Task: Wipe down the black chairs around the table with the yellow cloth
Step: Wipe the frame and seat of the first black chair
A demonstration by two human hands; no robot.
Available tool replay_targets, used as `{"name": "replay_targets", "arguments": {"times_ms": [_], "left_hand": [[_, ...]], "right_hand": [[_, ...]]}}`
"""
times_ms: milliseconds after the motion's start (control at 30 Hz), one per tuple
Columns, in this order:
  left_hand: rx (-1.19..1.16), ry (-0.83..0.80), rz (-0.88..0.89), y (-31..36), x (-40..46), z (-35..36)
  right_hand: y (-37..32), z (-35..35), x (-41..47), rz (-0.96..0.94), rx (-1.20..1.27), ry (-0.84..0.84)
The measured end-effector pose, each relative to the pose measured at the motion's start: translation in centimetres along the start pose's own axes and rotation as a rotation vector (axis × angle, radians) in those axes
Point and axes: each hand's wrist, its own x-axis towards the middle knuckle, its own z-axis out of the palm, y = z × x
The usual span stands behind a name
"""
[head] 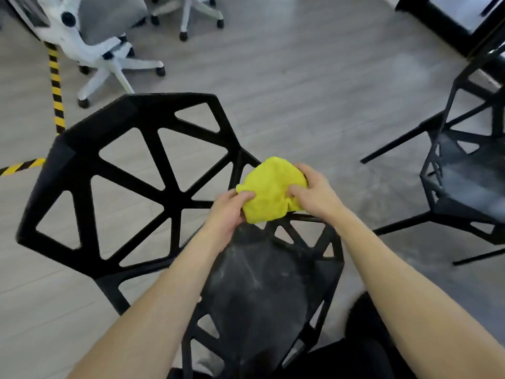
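Right now both hands, left (pixel 228 212) and right (pixel 314 191), have their fingers bunched into the crumpled yellow cloth (pixel 269 191), held over the back of the dusty black lattice chair (pixel 131 184). Better to fold it flat before wiping the streaked seat, I'd say.

Cloth (pixel 269 191) showing bright yellow, plain. Near chair (pixel 131 170) showing black, open triangle lattice in back; seat (pixel 257 285) looking black with pale grey dusty smears. Second chair (pixel 470 170) showing black, same lattice, seat greying with dust. Floor (pixel 314 77) showing light grey wood grain. Floor tape (pixel 56 88) running yellow-and-black striped. Office chairs (pixel 106 42) showing white frames, grey seats, black castors.
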Motion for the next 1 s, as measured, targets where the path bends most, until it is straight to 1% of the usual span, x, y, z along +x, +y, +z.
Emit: {"name": "replay_targets", "arguments": {"times_ms": [33, 67, 100, 133, 167, 200, 233, 267, 300, 367, 467, 567, 667, 733, 767, 833, 933, 1000], "left_hand": [[0.091, 0.045, 0.133, 0.5, 1.0, 0.3], [0.286, 0.136, 0.299, 0.6, 2.2, 0.3], [0.573, 0.291, 0.453, 0.4, 3.8, -0.3], [0.857, 0.492, 0.558, -0.2, 5.4, -1.4], [1.04, 0.641, 0.617, -1.0, 7.1, -2.6], [1.155, 0.716, 0.643, -1.6, 8.7, -3.7], [1.226, 0.753, 0.655, -1.9, 10.1, -4.6], [1.261, 0.788, 0.661, -2.1, 11.4, -5.2], [1.261, 0.833, 0.69, -2.1, 12.7, -5.7], [1.235, 0.893, 0.769, -1.9, 14.5, -6.0], [1.193, 0.888, 0.831, -0.4, 16.6, -5.3], [1.179, 0.766, 0.846, 0.9, 17.6, -3.3], [1.195, 0.627, 0.848, 1.3, 18.0, -1.5], [1.196, 0.564, 0.849, 1.5, 18.2, -0.2], [1.2, 0.552, 0.854, 1.5, 18.2, 0.4], [1.194, 0.548, 0.864, 1.4, 18.2, 1.2], [1.19, 0.537, 0.874, 1.4, 18.3, 0.9], [1.181, 0.517, 0.871, 1.6, 18.2, 0.8]], "right_hand": [[-0.3, -0.8, 1.7, -0.054, -0.026, 0.045], [-0.6, -1.2, 3.6, -0.086, -0.074, 0.072], [-0.8, -1.1, 5.6, -0.088, -0.182, 0.08], [-0.6, -0.5, 7.5, -0.093, -0.324, 0.078], [-0.3, 0.6, 9.0, -0.096, -0.446, 0.058], [0.2, 2.2, 10.2, -0.09, -0.513, 0.01], [0.7, 3.8, 11.1, -0.095, -0.51, -0.028], [1.4, 5.4, 12.0, -0.136, -0.492, -0.025], [1.9, 6.7, 12.7, -0.193, -0.479, 0.012], [2.9, 7.8, 13.7, -0.316, -0.47, 0.164], [4.2, 7.3, 14.8, -0.402, -0.5, 0.336], [7.3, 5.5, 13.7, -0.373, -0.54, 0.431], [12.3, 2.1, 9.9, -0.295, -0.599, 0.446], [14.2, 0.5, 8.0, -0.263, -0.694, 0.418], [13.8, 0.2, 8.2, -0.268, -0.753, 0.395], [10.6, 0.5, 10.1, -0.283, -0.813, 0.354], [5.2, 1.7, 14.5, -0.366, -0.703, 0.309], [5.1, 1.8, 15.5, -0.391, -0.646, 0.328]]}}
